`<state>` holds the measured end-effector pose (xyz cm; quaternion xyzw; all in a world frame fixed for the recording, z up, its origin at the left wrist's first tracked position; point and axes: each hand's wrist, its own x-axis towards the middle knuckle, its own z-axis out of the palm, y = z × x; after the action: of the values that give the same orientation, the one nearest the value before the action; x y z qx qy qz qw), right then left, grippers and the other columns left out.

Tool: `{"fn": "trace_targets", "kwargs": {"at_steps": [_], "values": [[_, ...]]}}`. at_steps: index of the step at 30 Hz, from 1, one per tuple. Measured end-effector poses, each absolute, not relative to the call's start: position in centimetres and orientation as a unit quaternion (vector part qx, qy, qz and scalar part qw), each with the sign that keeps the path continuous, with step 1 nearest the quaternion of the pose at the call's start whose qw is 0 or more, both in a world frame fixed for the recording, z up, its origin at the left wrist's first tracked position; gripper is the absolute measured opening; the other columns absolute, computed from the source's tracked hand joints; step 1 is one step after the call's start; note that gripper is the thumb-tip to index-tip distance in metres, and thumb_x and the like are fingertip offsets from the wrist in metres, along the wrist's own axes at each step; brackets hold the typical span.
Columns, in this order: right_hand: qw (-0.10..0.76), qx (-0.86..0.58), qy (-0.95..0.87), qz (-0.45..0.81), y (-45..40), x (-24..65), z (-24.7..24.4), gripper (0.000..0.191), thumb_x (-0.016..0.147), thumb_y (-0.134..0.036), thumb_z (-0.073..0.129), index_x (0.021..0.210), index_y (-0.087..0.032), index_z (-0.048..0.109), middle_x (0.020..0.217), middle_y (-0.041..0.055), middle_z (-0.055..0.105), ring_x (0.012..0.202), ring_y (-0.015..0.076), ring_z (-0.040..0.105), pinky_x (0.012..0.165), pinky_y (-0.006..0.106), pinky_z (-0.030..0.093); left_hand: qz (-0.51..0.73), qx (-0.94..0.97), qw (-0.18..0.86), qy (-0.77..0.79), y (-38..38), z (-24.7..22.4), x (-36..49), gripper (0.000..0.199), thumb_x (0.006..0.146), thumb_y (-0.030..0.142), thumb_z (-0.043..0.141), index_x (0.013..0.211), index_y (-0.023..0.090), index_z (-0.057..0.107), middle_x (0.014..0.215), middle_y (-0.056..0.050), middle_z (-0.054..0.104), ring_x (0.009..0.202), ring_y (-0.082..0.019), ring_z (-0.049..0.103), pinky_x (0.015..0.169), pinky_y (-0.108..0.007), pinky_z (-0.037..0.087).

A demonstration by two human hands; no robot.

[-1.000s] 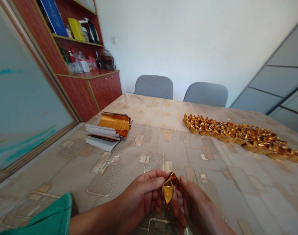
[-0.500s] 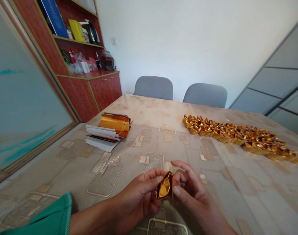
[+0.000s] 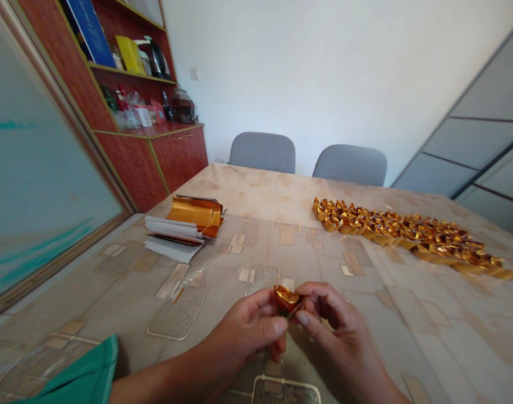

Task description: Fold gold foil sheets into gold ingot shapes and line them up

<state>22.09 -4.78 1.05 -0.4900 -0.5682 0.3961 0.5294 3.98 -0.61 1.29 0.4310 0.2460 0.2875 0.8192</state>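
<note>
Reddish cabinet [image 3: 128,165] stood back left, behind a patterned table [image 3: 248,193]. Gold and white sheets [image 3: 195,216] sat loosely stacked on the table's left, probably to be handy without crowding the hands. Left hand [image 3: 254,326] was half-curled, gripping one end of a folded gold piece [image 3: 287,297] above the table; right hand [image 3: 340,325] pinched the other end, likely steadying it. Similar gold pieces [image 3: 399,230] were packed in rows on the right, maybe to save space.

Table [image 3: 223,292] with papers [image 3: 184,226], foil shapes [image 3: 402,231]
</note>
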Motion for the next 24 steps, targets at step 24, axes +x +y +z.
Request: {"fn": "trace_targets", "kwargs": {"at_steps": [24], "values": [[0.522, -0.489, -0.492, 0.496, -4.79, 21.62, 0.73, 0.022, 0.083, -0.033, 0.072, 0.071, -0.02, 0.059, 0.06, -0.0036, 0.053, 0.054, 0.0101, 0.042, 0.051, 0.025, 0.03, 0.286, 0.592, 0.662, 0.361, -0.55, 1.84, 3.66, 0.022, 0.09, 0.032, 0.061, 0.098, 0.013, 0.07, 0.07, -0.002, 0.066, 0.065, -0.014, 0.06, 0.061, -0.023, 0.045]]}}
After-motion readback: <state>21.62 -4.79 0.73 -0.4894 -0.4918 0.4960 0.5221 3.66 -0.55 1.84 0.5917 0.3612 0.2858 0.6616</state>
